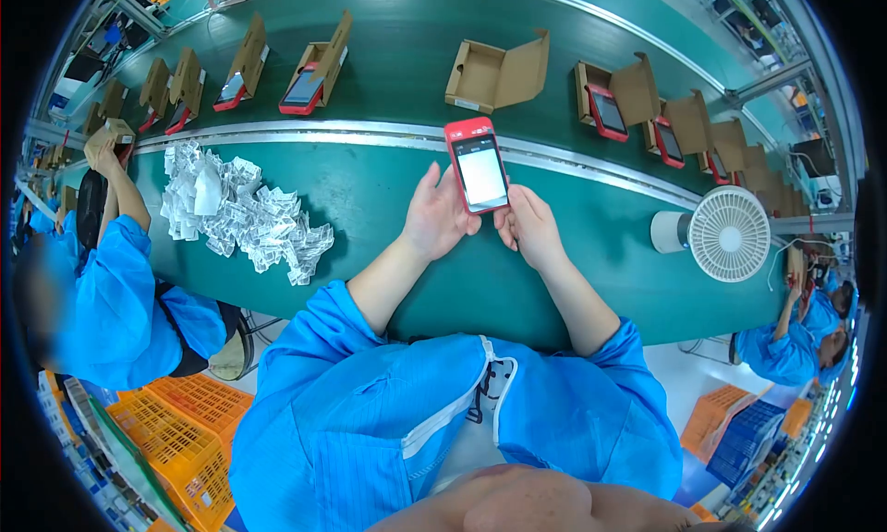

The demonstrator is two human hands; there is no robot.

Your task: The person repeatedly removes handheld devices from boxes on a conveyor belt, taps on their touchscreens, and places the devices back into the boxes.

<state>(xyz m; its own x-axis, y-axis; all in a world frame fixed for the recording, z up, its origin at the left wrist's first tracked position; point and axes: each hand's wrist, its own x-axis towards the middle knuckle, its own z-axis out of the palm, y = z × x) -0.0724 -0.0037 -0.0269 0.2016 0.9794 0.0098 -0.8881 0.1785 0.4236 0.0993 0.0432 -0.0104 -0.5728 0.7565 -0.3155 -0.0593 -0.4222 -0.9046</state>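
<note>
A red handheld payment terminal [478, 167] with a lit, mostly white screen is held upright in front of me, above the near work surface. My left hand [438, 213] supports its lower left side, fingers partly hidden behind it and thumb pointing up. At the lower right corner, the curled fingers of my right hand [530, 223] meet the terminal. Just beyond it on the belt stands an open cardboard box [476, 77] with nothing visible inside.
Open boxes with red terminals [303, 86] line the green belt [397, 61] on both sides. A heap of small printed plastic packets [242, 208] lies left, a white fan [728, 233] right. A co-worker [111, 301] at left handles a box; other people sit at right.
</note>
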